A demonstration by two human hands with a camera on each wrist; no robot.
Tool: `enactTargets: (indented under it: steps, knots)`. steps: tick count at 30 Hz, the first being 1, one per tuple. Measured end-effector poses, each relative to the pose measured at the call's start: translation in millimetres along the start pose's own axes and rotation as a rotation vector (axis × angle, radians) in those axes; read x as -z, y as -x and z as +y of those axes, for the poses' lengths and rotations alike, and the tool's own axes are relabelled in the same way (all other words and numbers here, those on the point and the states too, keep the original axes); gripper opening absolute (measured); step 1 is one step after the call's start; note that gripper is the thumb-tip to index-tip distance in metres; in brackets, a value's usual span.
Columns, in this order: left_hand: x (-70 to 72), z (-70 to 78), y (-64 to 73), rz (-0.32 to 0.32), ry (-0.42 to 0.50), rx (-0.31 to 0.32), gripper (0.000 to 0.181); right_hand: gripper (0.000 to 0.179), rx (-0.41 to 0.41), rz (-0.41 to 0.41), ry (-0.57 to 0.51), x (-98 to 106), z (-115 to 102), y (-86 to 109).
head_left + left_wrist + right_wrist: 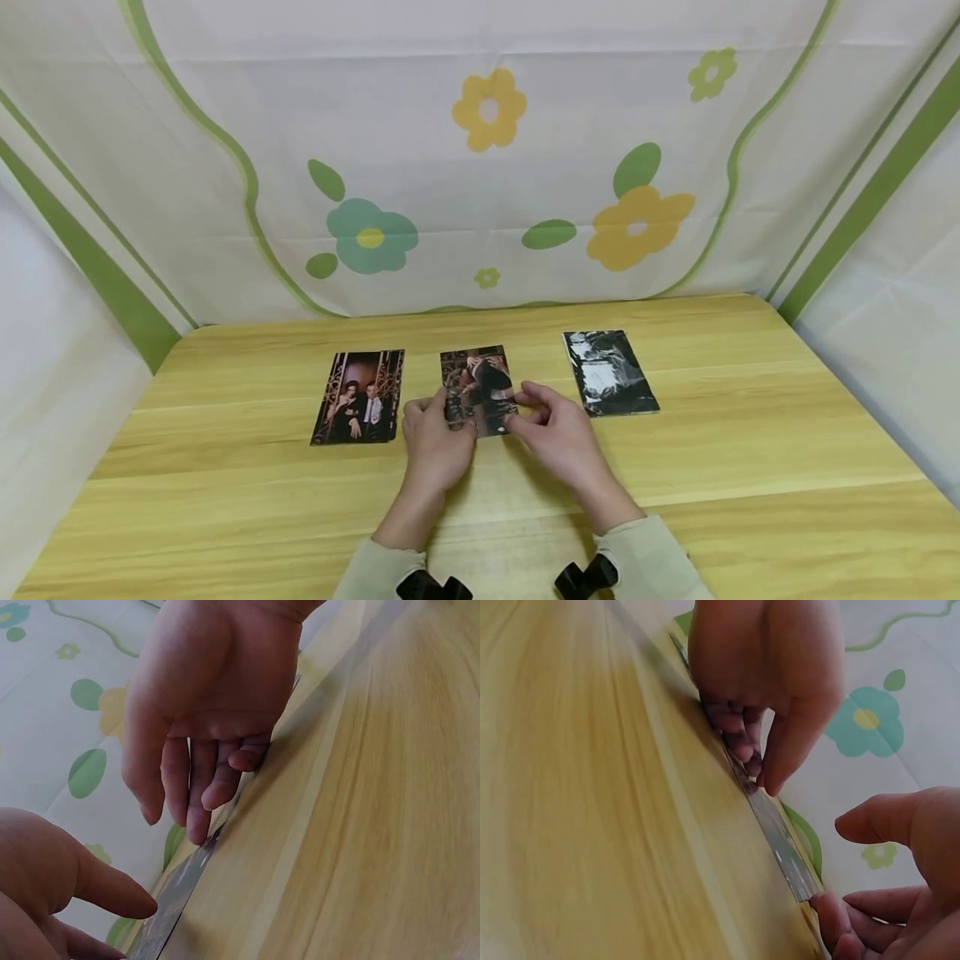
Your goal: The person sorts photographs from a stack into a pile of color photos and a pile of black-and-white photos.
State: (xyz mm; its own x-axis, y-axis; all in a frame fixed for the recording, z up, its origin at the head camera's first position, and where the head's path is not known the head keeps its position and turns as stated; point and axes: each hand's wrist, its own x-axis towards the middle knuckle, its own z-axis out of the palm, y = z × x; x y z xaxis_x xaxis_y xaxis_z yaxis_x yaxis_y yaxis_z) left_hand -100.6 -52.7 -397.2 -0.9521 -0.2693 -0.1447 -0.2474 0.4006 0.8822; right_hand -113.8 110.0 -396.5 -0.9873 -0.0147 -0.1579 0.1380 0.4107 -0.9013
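Between the hands is a stack of dark photo cards point(482, 387), its top picture lying sideways. My left hand point(441, 440) pinches the near left corner of the stack, with the thumb against its edge. On the opposite side, my right hand point(561, 437) touches the right edge with its fingertips. In the right wrist view, the right thumb point(874, 817) stands apart from the cards while a finger meets a corner of the stack point(784, 851). Fingers partly hide the stack's lower sides.
A photo pile showing two people point(362, 398) lies to the left. To the right lies a black-and-white photo pile point(611, 372). Beneath everything is a wooden table point(225, 508), backed by a white flowered cloth point(420, 108) that also hangs at both sides.
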Motion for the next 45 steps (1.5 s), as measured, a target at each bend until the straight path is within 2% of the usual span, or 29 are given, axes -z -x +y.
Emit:
enactTargets:
  steps: [11,17,22,26,32,36,40,45]
  knots:
    - [-0.3,0.9,-6.2,0.007,0.193,0.117,0.078,0.070,-0.015,0.009,-0.007,-3,-4,3.3]
    - [3.6,0.3,-7.7,-0.003,0.256,0.145,0.077,0.068,-0.028,0.014,-0.018,-5,-3,2.4]
    - [8.2,0.8,-6.7,-0.035,0.280,0.137,0.079,0.068,-0.021,0.020,-0.033,-6,-3,2.0]
    - [8.4,-1.0,-5.8,-0.042,0.268,0.102,0.067,0.065,-0.028,0.022,-0.047,-7,-2,1.5]
    - [2.3,-5.5,-5.3,0.013,0.163,0.004,0.052,0.061,-0.026,0.025,-0.035,-9,0,1.4]
    - [1.8,-6.8,-5.0,0.049,0.158,-0.025,0.045,0.057,-0.005,0.056,-0.018,-7,2,0.6]
    - [5.3,-6.8,-5.6,0.057,0.184,-0.024,0.042,0.051,0.028,0.098,0.017,-2,5,-1.3]
    - [10.4,-5.7,-6.3,0.055,0.224,0.001,0.038,0.040,0.035,0.103,0.032,0,5,-2.7]
